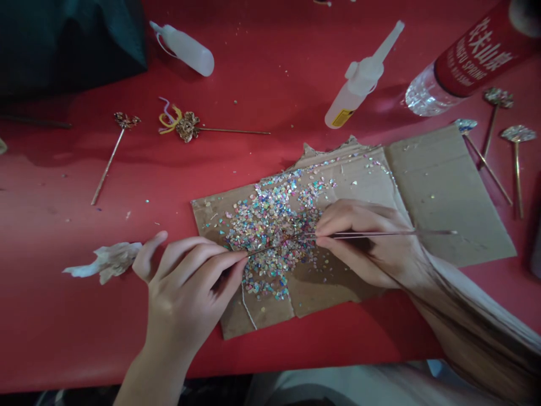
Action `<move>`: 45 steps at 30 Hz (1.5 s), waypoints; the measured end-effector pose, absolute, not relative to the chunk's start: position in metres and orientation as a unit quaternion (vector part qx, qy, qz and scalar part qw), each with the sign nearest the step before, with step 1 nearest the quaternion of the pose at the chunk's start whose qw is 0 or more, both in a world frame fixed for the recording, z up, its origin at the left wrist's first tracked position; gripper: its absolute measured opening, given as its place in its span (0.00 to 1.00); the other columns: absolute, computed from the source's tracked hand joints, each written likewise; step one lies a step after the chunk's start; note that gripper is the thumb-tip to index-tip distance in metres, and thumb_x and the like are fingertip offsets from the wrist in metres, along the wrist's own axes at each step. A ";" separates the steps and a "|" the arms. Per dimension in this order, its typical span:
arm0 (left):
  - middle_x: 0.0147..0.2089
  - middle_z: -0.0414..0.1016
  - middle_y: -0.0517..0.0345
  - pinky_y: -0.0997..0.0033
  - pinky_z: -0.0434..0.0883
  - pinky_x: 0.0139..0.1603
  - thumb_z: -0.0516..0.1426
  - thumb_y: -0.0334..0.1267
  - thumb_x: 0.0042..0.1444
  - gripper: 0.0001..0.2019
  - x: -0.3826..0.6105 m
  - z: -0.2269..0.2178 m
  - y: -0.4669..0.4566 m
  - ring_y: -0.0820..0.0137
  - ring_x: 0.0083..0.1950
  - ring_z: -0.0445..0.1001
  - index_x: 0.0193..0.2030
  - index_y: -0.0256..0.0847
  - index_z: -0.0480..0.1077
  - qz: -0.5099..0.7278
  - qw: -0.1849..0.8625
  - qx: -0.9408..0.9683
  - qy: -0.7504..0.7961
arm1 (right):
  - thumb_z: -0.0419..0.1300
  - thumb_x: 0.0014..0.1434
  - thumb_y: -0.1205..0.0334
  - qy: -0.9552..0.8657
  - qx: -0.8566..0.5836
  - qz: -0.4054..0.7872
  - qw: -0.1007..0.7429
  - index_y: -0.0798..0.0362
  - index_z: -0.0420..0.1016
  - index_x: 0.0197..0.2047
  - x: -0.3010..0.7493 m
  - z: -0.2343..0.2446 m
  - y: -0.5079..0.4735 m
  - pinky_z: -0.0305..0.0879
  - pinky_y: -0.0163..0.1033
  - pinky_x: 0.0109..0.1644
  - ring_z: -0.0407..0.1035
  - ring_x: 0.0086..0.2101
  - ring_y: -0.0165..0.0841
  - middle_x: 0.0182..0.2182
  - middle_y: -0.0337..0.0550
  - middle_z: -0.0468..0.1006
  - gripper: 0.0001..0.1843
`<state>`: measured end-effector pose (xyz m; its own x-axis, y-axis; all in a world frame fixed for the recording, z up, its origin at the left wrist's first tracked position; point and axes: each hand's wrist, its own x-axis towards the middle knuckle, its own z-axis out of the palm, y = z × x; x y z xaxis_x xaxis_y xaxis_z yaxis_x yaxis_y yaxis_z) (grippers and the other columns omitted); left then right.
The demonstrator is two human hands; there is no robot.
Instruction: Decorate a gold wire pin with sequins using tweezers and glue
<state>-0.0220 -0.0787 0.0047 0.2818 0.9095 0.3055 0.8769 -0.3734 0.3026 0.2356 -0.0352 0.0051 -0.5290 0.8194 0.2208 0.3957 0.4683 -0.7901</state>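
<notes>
1. Long metal tweezers [380,233] clamped in right hand [363,242], tips over multicoloured sequins [270,225].
2. Thin wire [262,251] pinched in left hand [190,287], end near tweezer tips; hands slightly apart.
3. Sequins heaped on torn cardboard [448,192], atop red table [63,192].
4. White squeeze bottle [359,76] beyond cardboard.

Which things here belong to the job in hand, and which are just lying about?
In use: left hand, right hand, thin metal rod, multicoloured sequins, cardboard sheet.
Lying about: white nozzle bottle, white squeeze bottle, Nongfu Spring bottle, crumpled tissue, decorated sticks.
</notes>
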 end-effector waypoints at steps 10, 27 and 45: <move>0.30 0.76 0.67 0.45 0.58 0.60 0.61 0.35 0.54 0.05 -0.020 0.006 -0.080 0.65 0.38 0.74 0.32 0.53 0.72 0.214 0.046 0.792 0.569 | 0.58 0.58 0.69 -0.799 -0.383 0.347 0.309 0.48 0.67 0.37 0.236 0.005 -0.035 0.68 0.40 0.34 0.70 0.30 0.31 0.28 0.40 0.76 0.06; 0.30 0.76 0.66 0.44 0.59 0.59 0.61 0.35 0.54 0.05 -0.020 0.005 -0.079 0.65 0.38 0.74 0.33 0.52 0.72 0.217 0.043 0.796 0.563 | 0.59 0.58 0.69 -0.798 -0.388 0.349 0.301 0.48 0.68 0.36 0.235 0.006 -0.035 0.67 0.39 0.34 0.70 0.31 0.30 0.29 0.39 0.76 0.06; 0.30 0.76 0.66 0.45 0.58 0.60 0.61 0.35 0.54 0.05 -0.021 0.006 -0.080 0.66 0.38 0.74 0.33 0.52 0.72 0.215 0.047 0.796 0.564 | 0.57 0.60 0.68 -0.803 -0.391 0.334 0.301 0.49 0.70 0.36 0.235 0.003 -0.034 0.67 0.36 0.33 0.72 0.31 0.29 0.28 0.38 0.76 0.03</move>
